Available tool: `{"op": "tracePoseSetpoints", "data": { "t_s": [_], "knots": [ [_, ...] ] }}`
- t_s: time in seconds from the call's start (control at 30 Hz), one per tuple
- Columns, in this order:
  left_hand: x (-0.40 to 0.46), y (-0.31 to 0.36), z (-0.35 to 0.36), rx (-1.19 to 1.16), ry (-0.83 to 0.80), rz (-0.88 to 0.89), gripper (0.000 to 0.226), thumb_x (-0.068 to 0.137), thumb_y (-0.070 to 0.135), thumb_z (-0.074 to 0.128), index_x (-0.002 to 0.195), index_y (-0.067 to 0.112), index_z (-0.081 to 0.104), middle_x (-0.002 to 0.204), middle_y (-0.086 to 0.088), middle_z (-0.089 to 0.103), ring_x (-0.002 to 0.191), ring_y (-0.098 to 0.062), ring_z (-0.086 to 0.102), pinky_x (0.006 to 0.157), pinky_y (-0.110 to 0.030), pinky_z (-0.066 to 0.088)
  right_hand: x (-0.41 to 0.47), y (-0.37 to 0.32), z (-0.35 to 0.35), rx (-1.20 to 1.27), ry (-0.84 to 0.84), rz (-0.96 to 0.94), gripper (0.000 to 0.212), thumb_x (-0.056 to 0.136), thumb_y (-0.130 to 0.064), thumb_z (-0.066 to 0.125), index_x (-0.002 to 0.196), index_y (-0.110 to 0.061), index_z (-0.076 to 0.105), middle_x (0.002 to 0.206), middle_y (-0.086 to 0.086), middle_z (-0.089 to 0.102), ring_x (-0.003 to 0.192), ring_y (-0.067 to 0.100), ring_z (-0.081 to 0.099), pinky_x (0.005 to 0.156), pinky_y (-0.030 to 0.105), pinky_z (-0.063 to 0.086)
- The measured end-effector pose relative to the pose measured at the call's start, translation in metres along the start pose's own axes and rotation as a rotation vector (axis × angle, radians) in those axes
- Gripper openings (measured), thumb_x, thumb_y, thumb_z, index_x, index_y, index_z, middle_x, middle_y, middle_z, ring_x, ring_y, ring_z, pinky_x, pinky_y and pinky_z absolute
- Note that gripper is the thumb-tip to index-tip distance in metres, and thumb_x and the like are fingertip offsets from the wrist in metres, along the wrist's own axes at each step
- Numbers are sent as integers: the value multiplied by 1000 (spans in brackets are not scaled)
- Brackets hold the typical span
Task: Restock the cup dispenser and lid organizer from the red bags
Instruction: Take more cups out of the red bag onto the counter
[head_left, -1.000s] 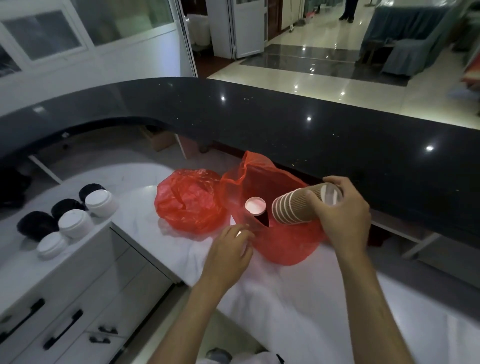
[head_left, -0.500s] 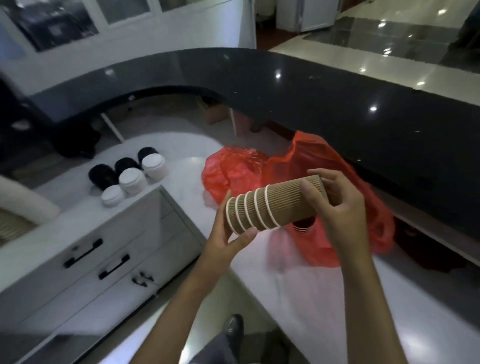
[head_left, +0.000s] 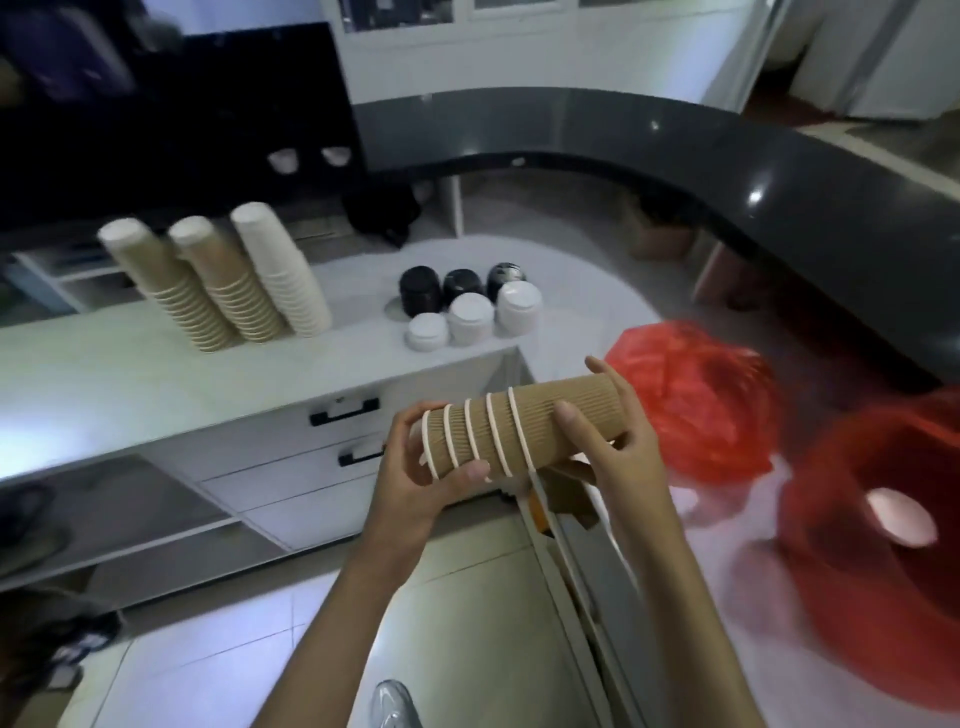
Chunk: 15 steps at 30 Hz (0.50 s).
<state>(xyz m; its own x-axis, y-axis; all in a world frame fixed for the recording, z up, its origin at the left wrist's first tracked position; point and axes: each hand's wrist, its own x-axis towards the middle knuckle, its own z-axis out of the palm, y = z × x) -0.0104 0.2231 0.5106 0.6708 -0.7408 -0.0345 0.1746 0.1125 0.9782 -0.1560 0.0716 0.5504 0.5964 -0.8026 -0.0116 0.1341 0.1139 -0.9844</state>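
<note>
A nested stack of ribbed brown paper cups is held sideways in mid-air, off the counter's front edge, by both hands. The left hand is wrapped around the rim end, fingers curled over the top and thumb pressed along the underside. The right hand is closed around the base end, thumb across the front and fingers behind. Both forearms are raised from the bottom edge of the head view.

On the white counter, three upside-down stacks of cups are seen leaning near the back edge, with black and white lids grouped towards the right corner. Two red bags are shown on the lower counter at right: one crumpled, one nearer the right edge with a pale round shape inside.

Compared with half a second earlier, the view has been swung left, so the cup stacks have come into sight and the bags have been shifted to the right edge; the stack is gripped in both hands as before.
</note>
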Motion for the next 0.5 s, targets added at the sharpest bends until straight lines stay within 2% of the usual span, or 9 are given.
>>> {"op": "tracePoseSetpoints", "data": {
  "t_s": [0.07, 0.17, 0.3, 0.4, 0.5],
  "knots": [
    [7, 10, -46, -26, 21, 14, 75, 69, 22, 92, 134, 25, 55, 120, -6, 67, 107, -21, 68, 86, -34, 58, 8, 10, 49, 8, -28, 26, 56, 92, -21, 75, 143, -35, 57, 118, 3, 74, 105, 22, 76, 73, 35, 65],
    [13, 21, -113, -96, 110, 7, 70, 69, 24, 91, 130, 26, 58, 121, -7, 68, 108, -23, 68, 86, -37, 60, 17, 27, 124, 8, -78, 59, 62, 89, -28, 77, 146, -39, 55, 125, 2, 72, 110, 22, 74, 77, 37, 65],
    [16, 29, -197, -180, 277, -10, 64, 75, 28, 90, 132, 29, 61, 123, -4, 71, 116, -29, 70, 93, -49, 61, 27, 53, 219, -54, -180, 74, 66, 89, -30, 75, 150, -41, 51, 123, -5, 72, 110, 13, 73, 80, 36, 65],
    [12, 28, -252, -252, 417, -31, 56, 86, 30, 84, 137, 35, 62, 128, -1, 72, 118, -24, 71, 93, -44, 60, 32, 74, 283, -108, -289, 90, 67, 90, -32, 74, 151, -45, 48, 121, -6, 72, 108, 9, 73, 79, 32, 64],
    [6, 27, -291, -304, 531, -58, 60, 87, 40, 75, 144, 41, 57, 134, -1, 71, 122, -21, 70, 102, -43, 57, 38, 91, 333, -140, -394, 114, 70, 90, -36, 72, 154, -43, 45, 129, -6, 68, 113, 10, 71, 82, 35, 65]
  ]
}}
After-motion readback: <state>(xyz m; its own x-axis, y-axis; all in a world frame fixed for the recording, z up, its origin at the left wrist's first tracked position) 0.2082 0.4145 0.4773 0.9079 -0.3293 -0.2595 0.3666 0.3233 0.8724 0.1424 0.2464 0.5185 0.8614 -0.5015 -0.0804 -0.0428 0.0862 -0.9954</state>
